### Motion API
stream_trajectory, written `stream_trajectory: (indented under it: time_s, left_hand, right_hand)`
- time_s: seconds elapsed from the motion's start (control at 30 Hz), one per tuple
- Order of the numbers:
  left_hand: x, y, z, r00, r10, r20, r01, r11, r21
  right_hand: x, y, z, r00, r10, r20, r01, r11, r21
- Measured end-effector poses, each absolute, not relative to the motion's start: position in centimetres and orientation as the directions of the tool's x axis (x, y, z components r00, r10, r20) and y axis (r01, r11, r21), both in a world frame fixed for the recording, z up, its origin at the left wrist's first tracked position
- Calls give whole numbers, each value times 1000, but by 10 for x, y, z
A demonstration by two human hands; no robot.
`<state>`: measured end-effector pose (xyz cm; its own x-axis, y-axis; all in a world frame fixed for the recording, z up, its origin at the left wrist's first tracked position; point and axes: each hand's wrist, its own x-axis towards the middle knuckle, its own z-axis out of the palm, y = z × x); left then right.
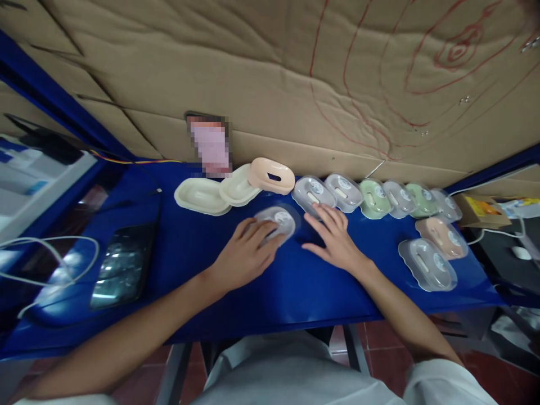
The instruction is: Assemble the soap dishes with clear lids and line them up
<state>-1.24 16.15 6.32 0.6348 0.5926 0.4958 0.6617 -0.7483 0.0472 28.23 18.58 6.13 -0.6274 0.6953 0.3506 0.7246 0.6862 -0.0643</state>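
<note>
A grey soap box [283, 219] with a clear lid and a round label lies on the blue table in front of me. My left hand [248, 253] curls its fingers over the near left part of this box, hiding some of it. To its right, my right hand [333, 239] holds nothing, with fingers apart. Its fingertips reach close to another lidded grey soap box [312, 191]; whether they touch it I cannot tell. Behind my left hand are cream soap box trays [200, 197], and a peach tray [274, 175] with a dark slot overlaps one of them.
Several lidded soap boxes, such as a green one [375, 198], stand in a row along the cardboard wall [253, 67]. A peach box [441, 237] and a grey box [428, 264] sit at the right. A black tablet-like device [122, 264] and white cable [46, 239] lie left.
</note>
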Motion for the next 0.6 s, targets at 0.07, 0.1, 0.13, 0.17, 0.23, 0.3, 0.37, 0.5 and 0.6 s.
stream_trajectory:
  time_s: [0.07, 0.1, 0.13, 0.17, 0.23, 0.3, 0.37, 0.5, 0.6]
  left_hand:
    - [-10, 158, 64, 701, 534, 473, 582, -811, 52]
    - [-9, 156, 64, 713, 522, 468, 563, -824, 61]
    - [-8, 155, 64, 712, 523, 469, 559, -826, 72]
    - [-8, 155, 64, 696, 536, 478, 569, -817, 88]
    - [-8, 156, 63, 642, 593, 486, 611, -779, 144]
    - [-11, 159, 61, 606, 656, 449, 637, -739, 219]
    - [-14, 162, 60, 601, 693, 398, 641, -715, 279]
    - [-22, 176, 60, 501, 765, 405, 726, -626, 284]
    - [-32, 191, 59, 322, 835, 446, 864, -451, 222]
  right_hand:
    - [279, 177, 64, -710, 636, 302, 639, 762, -101]
    - [277, 174, 65, -738, 613, 281, 605, 786, -126]
    - [276, 173, 65, -759, 594, 269, 575, 804, -152]
    - [275, 173, 64, -769, 580, 270, 553, 814, -175]
    - [276, 174, 63, -762, 576, 296, 536, 818, -211]
    - [280, 177, 63, -728, 605, 321, 553, 796, -246]
    - [285, 180, 63, -690, 643, 333, 581, 766, -275]
    - [290, 182, 63, -611, 699, 371, 659, 709, -252]
    - [288, 180, 62, -572, 740, 353, 717, 660, -223]
